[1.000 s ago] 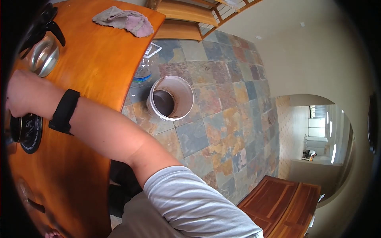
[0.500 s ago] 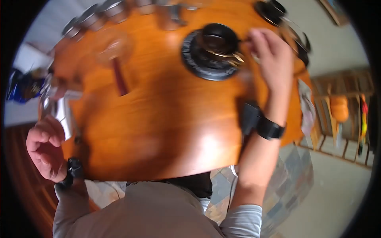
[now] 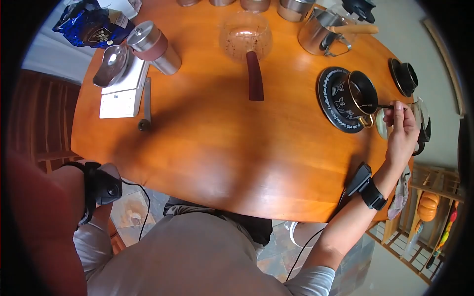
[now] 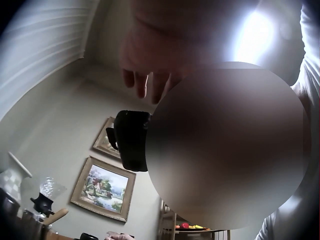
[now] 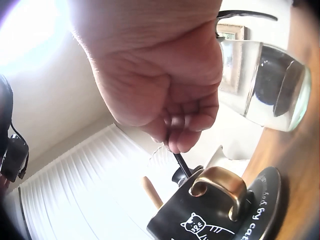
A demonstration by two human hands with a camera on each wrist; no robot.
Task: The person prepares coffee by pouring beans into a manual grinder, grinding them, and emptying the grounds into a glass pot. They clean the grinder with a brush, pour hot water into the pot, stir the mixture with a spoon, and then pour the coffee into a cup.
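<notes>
My right hand pinches the thin black handle of a utensil whose lower end is inside a black cup with a gold handle. The cup, holding dark liquid, is on a black saucer with white lettering. From the right wrist view, the fingertips of this hand hold the black stick above the cup. My left hand is raised close to the head camera, large and blurred. In the left wrist view that hand has its fingers loosely extended, holding nothing visible.
Around the table are a glass pot with a dark red handle, a metal pitcher, a grinder, a white scale, a blue bag and a second black cup. A glass server stands beside my right hand.
The head view has turned from the floor back to the table. My left hand has risen close to the camera. My right hand now holds the stick in the cup.
</notes>
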